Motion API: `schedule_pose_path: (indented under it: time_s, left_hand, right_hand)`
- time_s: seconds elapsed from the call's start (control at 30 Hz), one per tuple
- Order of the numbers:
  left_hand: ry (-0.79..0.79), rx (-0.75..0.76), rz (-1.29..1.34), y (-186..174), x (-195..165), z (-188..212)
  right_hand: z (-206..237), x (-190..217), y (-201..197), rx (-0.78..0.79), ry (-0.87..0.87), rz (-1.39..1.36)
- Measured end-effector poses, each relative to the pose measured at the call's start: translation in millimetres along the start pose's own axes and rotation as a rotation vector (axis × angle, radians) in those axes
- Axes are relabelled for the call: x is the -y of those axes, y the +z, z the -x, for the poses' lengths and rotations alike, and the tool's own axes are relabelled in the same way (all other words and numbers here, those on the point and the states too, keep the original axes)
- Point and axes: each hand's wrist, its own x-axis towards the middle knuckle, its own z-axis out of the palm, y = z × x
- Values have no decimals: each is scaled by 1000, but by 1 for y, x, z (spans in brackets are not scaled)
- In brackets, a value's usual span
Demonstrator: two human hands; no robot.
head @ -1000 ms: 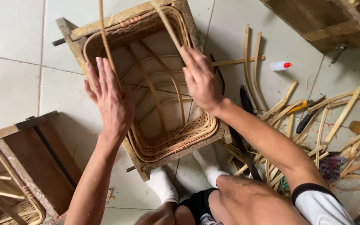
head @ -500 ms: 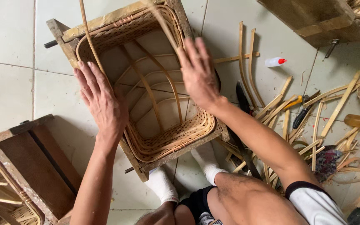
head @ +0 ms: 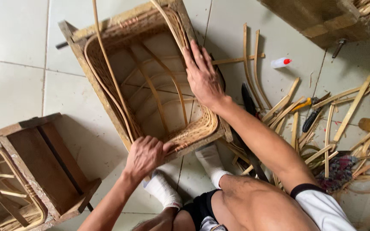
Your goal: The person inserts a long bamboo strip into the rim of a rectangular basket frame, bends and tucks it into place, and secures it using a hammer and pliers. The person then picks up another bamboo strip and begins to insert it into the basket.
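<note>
Now, left hand: the left hand (head: pixel 144 156) is curled over the near rim of the woven basket (head: pixel 150 81), fingers clenched on the wicker edge at its near corner.
Right hand: the right hand (head: pixel 202 77) lies flat with fingers spread on the basket's right rim, pressing on it and grasping nothing.
Basket place: it sits inside a square wooden frame (head: pixel 76 38) on the pale tiled floor (head: pixel 18 51), at the middle of the scene, just beyond the person's feet in white socks (head: pixel 163 190).
Loose strand: a long cane strand (head: pixel 108 64) rises from the basket's left side and runs out past the far edge.
Right side: cut cane strips (head: pixel 287 107) lie scattered on the tiles, with a dark blade (head: pixel 248 99) near the frame, pliers (head: pixel 311 117) with yellow and black grips among the strips, and a small white bottle with a red cap (head: pixel 280 62) farther off.
Left side: a second wooden frame (head: pixel 43 167) holding another wicker piece stands near left, well apart from the hands.
</note>
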Motion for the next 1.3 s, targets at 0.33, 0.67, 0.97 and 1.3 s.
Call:
schedule_pose_path:
  time_s: [0.33, 0.67, 0.97, 1.3]
  left_hand:
    - [-274, 536, 649, -17, -33, -83]
    - [-619, 355, 1729, 72, -85, -81]
    - [-355, 231, 1144, 69, -100, -72]
    - [-163, -209, 73, -65, 77, -206]
  right_hand:
    - [9, 2, -3, -80, -57, 7]
    - [30, 10, -9, -66, 17, -42]
    - [48, 9, -21, -8, 24, -23]
    - [52, 4, -14, 26, 38, 10]
